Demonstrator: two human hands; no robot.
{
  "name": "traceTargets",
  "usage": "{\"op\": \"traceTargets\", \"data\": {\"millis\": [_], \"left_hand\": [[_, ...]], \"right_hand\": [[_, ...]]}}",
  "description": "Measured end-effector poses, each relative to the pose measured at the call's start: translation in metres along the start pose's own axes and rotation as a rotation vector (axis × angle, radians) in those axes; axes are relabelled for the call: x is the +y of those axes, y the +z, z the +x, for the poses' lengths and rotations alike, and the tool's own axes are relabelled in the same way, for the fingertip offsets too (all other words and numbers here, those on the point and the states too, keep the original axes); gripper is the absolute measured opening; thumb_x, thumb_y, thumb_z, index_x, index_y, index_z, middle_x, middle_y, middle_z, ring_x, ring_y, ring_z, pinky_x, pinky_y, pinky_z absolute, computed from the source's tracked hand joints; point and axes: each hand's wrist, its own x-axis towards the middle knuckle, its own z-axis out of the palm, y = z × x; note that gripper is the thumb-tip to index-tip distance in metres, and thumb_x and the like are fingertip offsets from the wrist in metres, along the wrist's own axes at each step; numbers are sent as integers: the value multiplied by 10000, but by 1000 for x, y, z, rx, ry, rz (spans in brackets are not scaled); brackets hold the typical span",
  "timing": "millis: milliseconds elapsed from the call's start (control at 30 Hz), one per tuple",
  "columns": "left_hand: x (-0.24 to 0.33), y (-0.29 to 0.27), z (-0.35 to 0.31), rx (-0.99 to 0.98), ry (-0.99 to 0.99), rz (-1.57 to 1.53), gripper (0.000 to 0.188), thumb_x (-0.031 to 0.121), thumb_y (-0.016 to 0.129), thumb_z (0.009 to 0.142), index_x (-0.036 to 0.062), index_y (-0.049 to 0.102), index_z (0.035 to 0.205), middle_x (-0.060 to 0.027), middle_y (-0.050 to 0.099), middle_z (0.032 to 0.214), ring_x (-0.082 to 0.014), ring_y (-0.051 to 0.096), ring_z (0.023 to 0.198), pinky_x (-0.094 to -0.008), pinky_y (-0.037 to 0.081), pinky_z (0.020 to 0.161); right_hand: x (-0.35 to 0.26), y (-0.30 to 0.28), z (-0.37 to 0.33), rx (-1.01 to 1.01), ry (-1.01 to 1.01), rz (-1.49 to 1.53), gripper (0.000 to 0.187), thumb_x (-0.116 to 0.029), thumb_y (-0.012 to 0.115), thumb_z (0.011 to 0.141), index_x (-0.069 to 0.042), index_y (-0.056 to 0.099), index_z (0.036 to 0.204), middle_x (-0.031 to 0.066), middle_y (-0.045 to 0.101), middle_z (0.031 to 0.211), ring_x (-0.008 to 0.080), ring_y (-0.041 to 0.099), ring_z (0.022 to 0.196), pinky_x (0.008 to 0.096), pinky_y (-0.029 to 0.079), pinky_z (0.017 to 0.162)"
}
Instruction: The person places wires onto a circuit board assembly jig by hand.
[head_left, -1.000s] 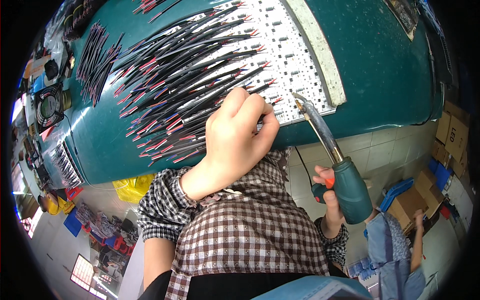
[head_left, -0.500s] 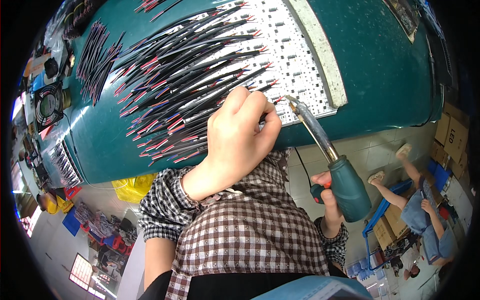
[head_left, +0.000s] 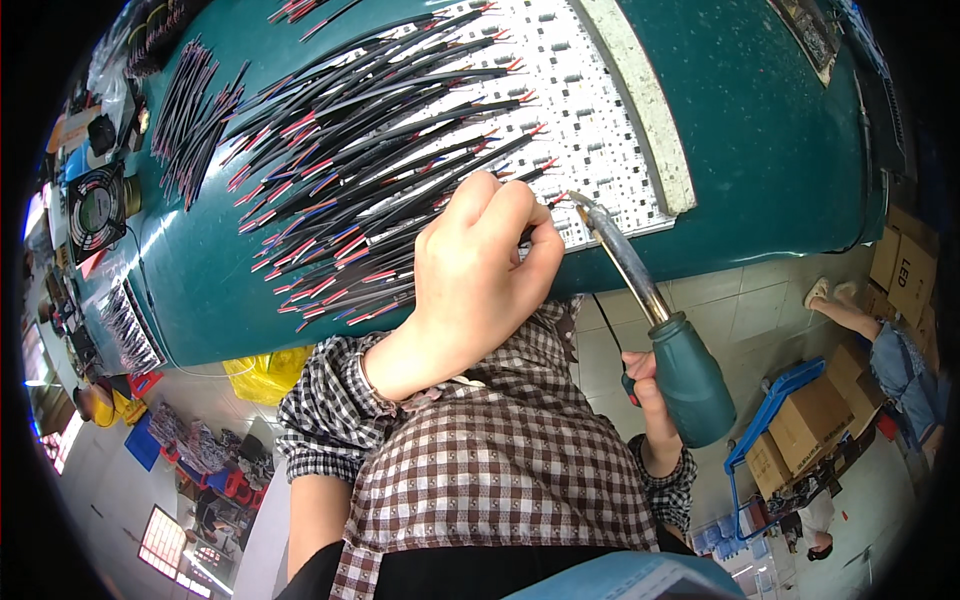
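Note:
My left hand [head_left: 478, 262] is closed in a pinch at the near right corner of a white circuit board panel [head_left: 592, 130]. Between its fingers is a dark cable, mostly hidden, whose red wire end [head_left: 558, 200] pokes out to the right. My right hand [head_left: 655, 415] grips a soldering iron [head_left: 692, 380] by its green handle. The iron's bent tip is at the wire end, over the board's edge; whether it touches cannot be made out. Many black cables [head_left: 370, 150] with red, white and blue ends lie in rows across the panel.
A pale strip [head_left: 640, 100] borders the panel's right side on the green table [head_left: 760, 150]. Another cable bundle [head_left: 195, 120] lies at the left, near a small fan [head_left: 97, 210]. Beyond the table's right are cardboard boxes [head_left: 815, 420], a blue cart [head_left: 790, 385] and a person [head_left: 900, 370].
The soldering iron's handle has shifted slightly left, its tip staying near the wire end. My left hand holds still. The person at the right has moved farther right.

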Motion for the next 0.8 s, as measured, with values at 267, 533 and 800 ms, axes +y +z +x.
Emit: {"op": "traceTargets", "data": {"millis": [267,533,800], "left_hand": [[-2,1,4,7,10,28,168,22,721,746,84,567,774,-61,488,733,-215,545,508,-344,454,449],[35,-81,48,-197,150,46,220,14,722,824,25,662,1036,-109,639,972,-231,657,969,-330,522,843],[-60,-69,197,-190,76,297,184,156,745,841,25,703,964,-117,680,909,-232,685,843,-333,536,758]], "right_hand": [[-17,3,18,45,-2,328,524,-244,785,866,112,575,1189,195,698,1013,280,711,909,389,594,819],[-35,-24,26,219,-79,398,510,-341,626,947,132,572,1128,214,662,956,274,691,810,367,605,714],[-40,-38,32,290,-104,459,615,-359,664,913,147,528,1236,187,659,946,276,695,796,363,621,653]]}}
